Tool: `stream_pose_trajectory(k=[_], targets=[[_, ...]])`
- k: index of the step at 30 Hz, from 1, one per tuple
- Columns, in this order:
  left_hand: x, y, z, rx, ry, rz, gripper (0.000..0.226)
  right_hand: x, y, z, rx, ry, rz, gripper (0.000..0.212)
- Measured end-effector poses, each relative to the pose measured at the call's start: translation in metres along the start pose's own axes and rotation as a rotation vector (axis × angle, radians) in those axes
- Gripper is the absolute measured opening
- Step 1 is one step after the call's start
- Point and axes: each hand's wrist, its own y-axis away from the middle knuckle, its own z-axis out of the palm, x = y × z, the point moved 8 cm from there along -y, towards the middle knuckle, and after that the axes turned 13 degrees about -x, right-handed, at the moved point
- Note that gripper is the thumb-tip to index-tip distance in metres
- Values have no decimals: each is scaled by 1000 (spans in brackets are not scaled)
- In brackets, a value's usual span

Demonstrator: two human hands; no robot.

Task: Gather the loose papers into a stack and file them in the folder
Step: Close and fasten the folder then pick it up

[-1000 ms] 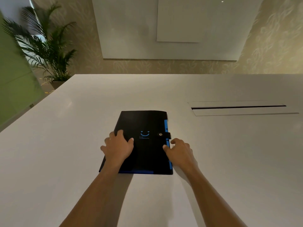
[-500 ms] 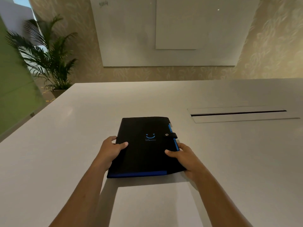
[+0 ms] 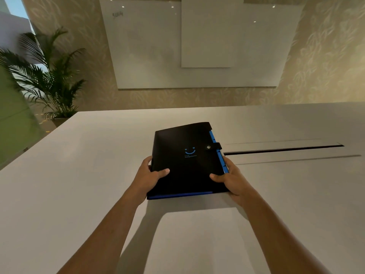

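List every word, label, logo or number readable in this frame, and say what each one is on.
Nothing can be read as text.
Black folder cover: a blue smile logo with two small lines of blue print under it, too small to read.
Whiteboard, upper left corner: a faint handwritten scribble, too blurred to read.
Snap strap on the folder: no text visible.

Both bare forearms reach forward toward twelve o'clock, converging slightly. The left hand [image 3: 148, 177] is clamped at nine o'clock, thumb on top, fingers curled beneath. The right hand [image 3: 231, 179] mirrors it at three o'clock, thumb pointing inward.
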Motion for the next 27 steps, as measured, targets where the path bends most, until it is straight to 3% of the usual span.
stream_pose_trajectory(k=[7, 12, 16, 20, 27], targets=[[19, -77, 14, 147, -193, 87, 64, -10, -74, -51, 61, 54, -43, 51], [34, -148, 23, 168, -282, 131, 64, -12, -133, -91, 231, 194, 2, 59], [31, -202, 26, 161, -404, 82, 68, -14, -174, -112, 319, 421, -6, 47], [28, -247, 24, 164, -569, 62, 68, -9, -213, -119, 372, 621, 23, 47], [29, -292, 17, 223, -899, 59, 53, 0, -242, -124, 390, 1079, 39, 40]])
